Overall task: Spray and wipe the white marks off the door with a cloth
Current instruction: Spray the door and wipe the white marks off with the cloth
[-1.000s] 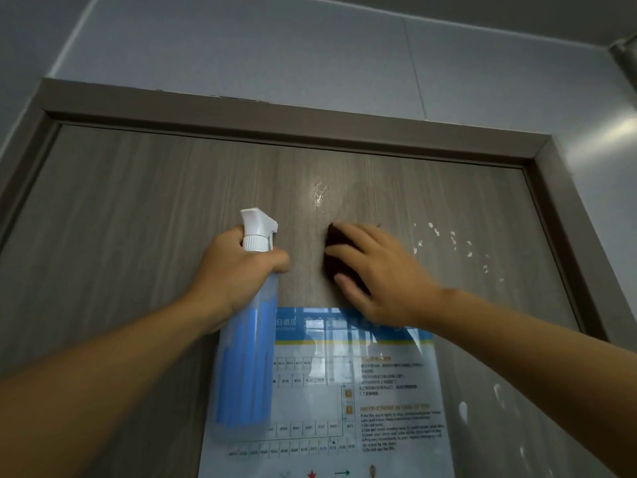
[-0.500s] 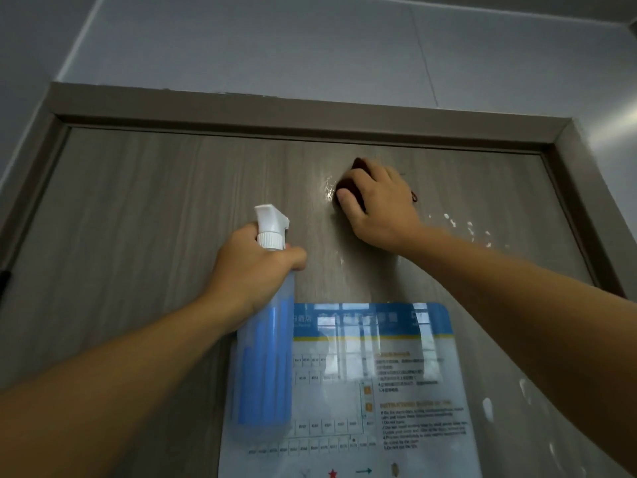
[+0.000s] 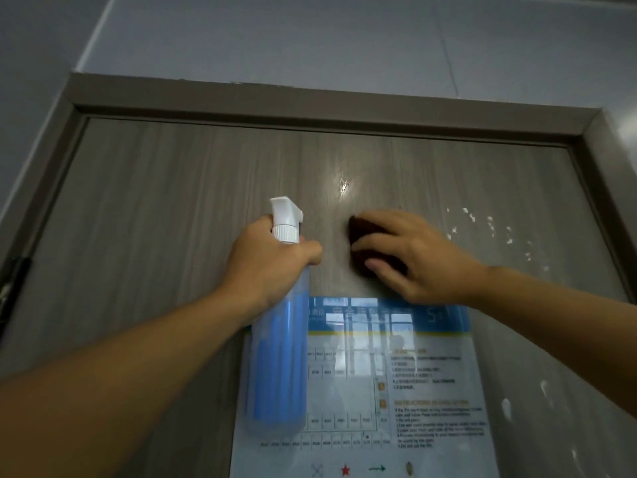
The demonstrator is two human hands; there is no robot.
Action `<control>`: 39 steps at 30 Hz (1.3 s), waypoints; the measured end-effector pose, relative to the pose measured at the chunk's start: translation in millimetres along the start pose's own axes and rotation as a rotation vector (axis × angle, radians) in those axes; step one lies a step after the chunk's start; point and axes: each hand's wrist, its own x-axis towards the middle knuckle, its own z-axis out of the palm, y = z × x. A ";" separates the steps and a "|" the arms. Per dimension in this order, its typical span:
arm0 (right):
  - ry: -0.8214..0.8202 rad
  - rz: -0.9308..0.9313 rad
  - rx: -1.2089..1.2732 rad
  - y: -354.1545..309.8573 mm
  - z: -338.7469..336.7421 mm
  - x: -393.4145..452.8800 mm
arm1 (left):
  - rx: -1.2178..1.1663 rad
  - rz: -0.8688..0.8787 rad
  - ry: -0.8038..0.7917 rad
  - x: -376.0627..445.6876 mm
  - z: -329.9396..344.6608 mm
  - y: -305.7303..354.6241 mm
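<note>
Right hand, fingers spread flat, presses a dark cloth against the grey wood-grain door. Left hand grips the neck of a blue spray bottle just beside it. White marks dot the door right of the cloth; a smeared one sits above. A laminated notice hangs below.

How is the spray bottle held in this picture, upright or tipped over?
Upright. The spray bottle has its white nozzle on top and its blue body hanging below the left hand, which grips its neck.
</note>
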 end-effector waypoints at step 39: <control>0.271 0.385 -0.060 42.8 -4.8 116.7 | 0.033 0.013 0.016 1.3 2.2 -0.1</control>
